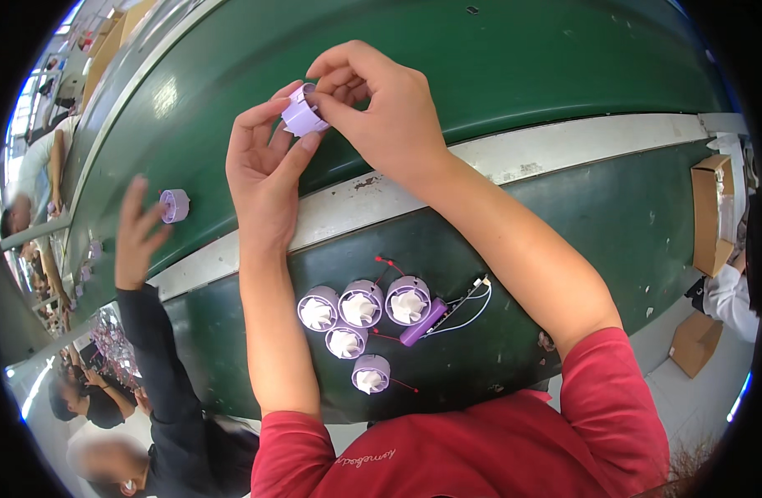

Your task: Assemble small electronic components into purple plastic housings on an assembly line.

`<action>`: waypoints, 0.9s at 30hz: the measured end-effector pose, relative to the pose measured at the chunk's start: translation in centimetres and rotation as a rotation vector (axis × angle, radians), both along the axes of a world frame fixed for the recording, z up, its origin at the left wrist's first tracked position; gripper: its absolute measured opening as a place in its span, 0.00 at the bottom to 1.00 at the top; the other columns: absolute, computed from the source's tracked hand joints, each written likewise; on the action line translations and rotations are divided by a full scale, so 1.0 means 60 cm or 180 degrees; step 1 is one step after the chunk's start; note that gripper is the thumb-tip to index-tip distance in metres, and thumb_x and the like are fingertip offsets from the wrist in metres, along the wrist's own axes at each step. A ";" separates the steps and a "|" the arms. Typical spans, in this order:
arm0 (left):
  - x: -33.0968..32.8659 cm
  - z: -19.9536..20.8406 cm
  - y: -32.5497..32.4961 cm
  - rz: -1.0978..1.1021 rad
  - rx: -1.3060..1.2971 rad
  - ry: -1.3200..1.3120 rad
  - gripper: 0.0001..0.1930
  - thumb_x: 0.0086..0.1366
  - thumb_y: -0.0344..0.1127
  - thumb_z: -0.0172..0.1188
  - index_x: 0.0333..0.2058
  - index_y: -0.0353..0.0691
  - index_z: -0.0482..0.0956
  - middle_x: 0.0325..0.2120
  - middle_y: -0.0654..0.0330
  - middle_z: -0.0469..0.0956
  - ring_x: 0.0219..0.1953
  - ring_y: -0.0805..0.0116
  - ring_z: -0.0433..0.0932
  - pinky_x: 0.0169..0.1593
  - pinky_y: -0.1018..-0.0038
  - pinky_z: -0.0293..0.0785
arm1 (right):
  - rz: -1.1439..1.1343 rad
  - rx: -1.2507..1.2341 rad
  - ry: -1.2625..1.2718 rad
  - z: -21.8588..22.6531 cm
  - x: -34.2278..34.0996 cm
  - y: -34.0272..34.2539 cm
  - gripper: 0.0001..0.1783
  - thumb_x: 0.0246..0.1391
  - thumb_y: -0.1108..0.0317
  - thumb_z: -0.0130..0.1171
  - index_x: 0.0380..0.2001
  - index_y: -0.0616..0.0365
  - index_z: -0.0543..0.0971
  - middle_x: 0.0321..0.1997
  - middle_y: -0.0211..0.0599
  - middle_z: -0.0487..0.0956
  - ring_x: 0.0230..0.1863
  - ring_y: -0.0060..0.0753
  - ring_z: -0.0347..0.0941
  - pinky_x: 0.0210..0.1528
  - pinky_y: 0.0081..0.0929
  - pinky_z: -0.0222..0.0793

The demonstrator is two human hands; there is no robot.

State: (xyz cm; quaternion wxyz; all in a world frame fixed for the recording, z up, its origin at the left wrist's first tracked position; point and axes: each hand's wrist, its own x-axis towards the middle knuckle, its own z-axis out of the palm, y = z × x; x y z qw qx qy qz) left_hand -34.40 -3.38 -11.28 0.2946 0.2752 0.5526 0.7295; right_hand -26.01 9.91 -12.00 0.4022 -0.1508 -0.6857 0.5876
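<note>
Over the green belt, my left hand point(264, 162) grips a light purple cylindrical fan housing point(304, 119) between thumb and fingers. My right hand point(385, 108) is closed at the housing's upper rim, thumb and fingertips pinching there; any small part between them is hidden. Below my hands, on the near green surface, stand several similar purple housings with white fan blades point(408, 306) inside, some with thin red wires point(387, 261). Beside them lies a purple cylindrical cell point(422, 323) with a narrow circuit board point(458, 305) and a white wire.
A metal rail point(514, 162) separates the belt from the near surface. At left, a co-worker's hand point(140, 228) in a dark sleeve reaches near another purple housing point(175, 206) on the belt. Cardboard boxes point(711, 214) stand at the right. More people sit along the left side.
</note>
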 end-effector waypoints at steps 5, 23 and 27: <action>-0.004 -0.012 0.002 0.0013 0.0002 0.0256 0.22 0.60 0.14 0.62 0.52 0.36 0.71 0.62 0.44 0.69 0.60 0.59 0.73 0.59 0.69 0.75 | 0.0054 -0.0010 -0.0020 -0.001 0.005 0.005 0.10 0.52 0.77 0.65 0.40 0.62 0.79 0.30 0.39 0.85 0.32 0.31 0.83 0.35 0.25 0.78; 0.014 0.006 0.004 0.0116 -0.0124 0.0817 0.29 0.60 0.14 0.59 0.61 0.35 0.68 0.58 0.53 0.71 0.61 0.61 0.72 0.55 0.71 0.81 | 0.0470 -0.0928 0.0153 -0.004 -0.003 0.005 0.17 0.54 0.78 0.67 0.45 0.61 0.73 0.38 0.35 0.79 0.39 0.24 0.81 0.41 0.20 0.78; 0.011 0.003 0.003 0.0191 -0.0129 0.0721 0.25 0.59 0.14 0.62 0.54 0.35 0.71 0.56 0.53 0.73 0.60 0.60 0.74 0.52 0.71 0.84 | 0.0516 -0.0929 0.0221 -0.007 -0.007 0.005 0.16 0.55 0.75 0.68 0.44 0.62 0.74 0.38 0.34 0.79 0.38 0.24 0.80 0.41 0.20 0.78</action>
